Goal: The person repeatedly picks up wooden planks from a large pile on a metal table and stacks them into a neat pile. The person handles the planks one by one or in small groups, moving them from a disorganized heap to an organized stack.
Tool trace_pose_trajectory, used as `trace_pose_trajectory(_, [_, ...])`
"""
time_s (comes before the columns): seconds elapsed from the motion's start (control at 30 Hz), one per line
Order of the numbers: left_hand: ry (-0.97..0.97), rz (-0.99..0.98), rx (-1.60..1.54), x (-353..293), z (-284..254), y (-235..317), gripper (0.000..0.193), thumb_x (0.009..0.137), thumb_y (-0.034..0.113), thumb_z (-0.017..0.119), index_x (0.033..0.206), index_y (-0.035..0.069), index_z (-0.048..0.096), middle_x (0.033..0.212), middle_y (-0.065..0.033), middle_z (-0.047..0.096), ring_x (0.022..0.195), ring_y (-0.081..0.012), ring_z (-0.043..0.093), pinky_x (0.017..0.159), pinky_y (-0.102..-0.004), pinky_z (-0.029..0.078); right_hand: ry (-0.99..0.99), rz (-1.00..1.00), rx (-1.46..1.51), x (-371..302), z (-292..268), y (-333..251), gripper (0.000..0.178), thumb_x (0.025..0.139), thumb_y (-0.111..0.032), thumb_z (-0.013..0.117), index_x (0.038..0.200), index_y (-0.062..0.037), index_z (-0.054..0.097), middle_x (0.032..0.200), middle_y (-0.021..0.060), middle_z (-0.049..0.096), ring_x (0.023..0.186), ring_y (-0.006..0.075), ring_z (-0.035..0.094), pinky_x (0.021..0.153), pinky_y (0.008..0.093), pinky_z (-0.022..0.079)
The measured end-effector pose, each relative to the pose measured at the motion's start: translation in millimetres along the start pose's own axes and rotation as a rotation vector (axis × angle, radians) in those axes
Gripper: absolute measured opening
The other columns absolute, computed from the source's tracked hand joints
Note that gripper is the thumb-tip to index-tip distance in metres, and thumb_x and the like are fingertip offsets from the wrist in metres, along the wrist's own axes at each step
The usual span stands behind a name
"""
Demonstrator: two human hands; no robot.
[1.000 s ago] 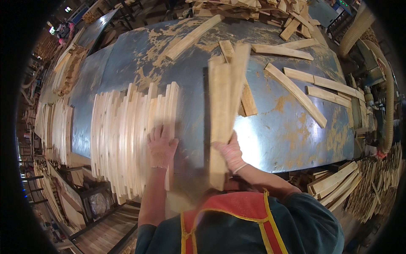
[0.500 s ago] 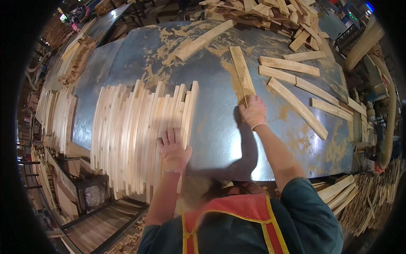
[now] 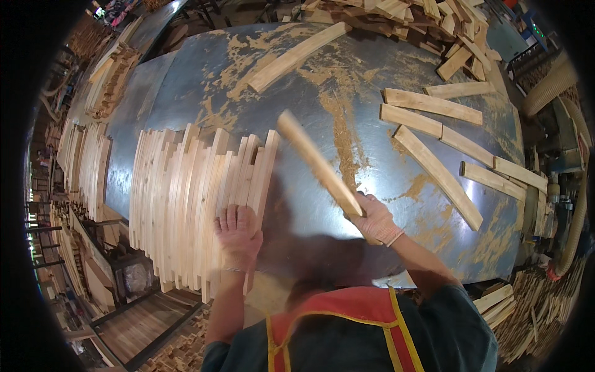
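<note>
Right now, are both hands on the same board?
No: the right hand holds a separate board, while the left hand rests on the row of boards.

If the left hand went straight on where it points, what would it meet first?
The left hand points along the wooden strips it lies over, so it would likely meet those first, then the tabletop beyond. Exact heights are unclear.

No readable text, no legible labels, brands, numbers or signs; no lettering clear enough to read
</note>
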State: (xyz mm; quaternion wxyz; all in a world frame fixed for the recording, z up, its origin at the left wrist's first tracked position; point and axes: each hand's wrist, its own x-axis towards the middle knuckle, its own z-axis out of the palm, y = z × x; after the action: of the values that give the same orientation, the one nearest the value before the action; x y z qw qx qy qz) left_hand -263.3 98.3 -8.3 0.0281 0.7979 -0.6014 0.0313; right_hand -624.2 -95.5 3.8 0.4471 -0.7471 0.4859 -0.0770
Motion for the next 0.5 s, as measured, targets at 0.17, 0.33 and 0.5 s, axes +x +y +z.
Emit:
trace_pose_trajectory(0.17, [-0.002, -0.007, -0.035, -9.0, -2.7, -0.6, 0.086, 0.075, 0.033, 0.083, 0.151, 0.010, 0.050, 0.157, -0.0172, 0.048, 0.148, -0.0436, 0.043, 0.123, -0.0631, 0.031, 0.162, 0.162, -0.118, 82.3, -95.7, 15.3, 0.038, 0.096, -0.036, 0.068, 0.119, -0.0063, 0.067, 0.103, 0.0258, 0.070, 0.096, 0.0402, 0.072, 0.089, 0.0512, 0.057])
trace_pose_trajectory(0.33, [0.022, 0.023, 0.009, -1.9, 7.2, -3.7, 0.082, 0.078, 0.039, 0.080, 0.150, 0.012, 0.053, 0.155, -0.0176, 0.049, 0.148, -0.0431, 0.042, 0.124, -0.0645, 0.030, 0.506, 0.079, -0.119, 125.6, -118.1, 51.0, 0.041, 0.090, -0.029, 0.073, 0.123, -0.0053, 0.070, 0.108, 0.0283, 0.076, 0.104, 0.0424, 0.074, 0.090, 0.0467, 0.058])
trace_pose_trajectory(0.5, [-0.078, -0.025, 0.062, -7.7, -2.3, -2.6, 0.079, 0.086, 0.044, 0.076, 0.155, 0.016, 0.052, 0.159, -0.0156, 0.047, 0.153, -0.0411, 0.036, 0.128, -0.0610, 0.024, 0.310, 0.071, 0.354, 29.8, 25.5, -34.9, 0.057, 0.086, -0.022, 0.078, 0.139, -0.0017, 0.065, 0.116, 0.0212, 0.078, 0.104, 0.0322, 0.074, 0.096, 0.0422, 0.058])
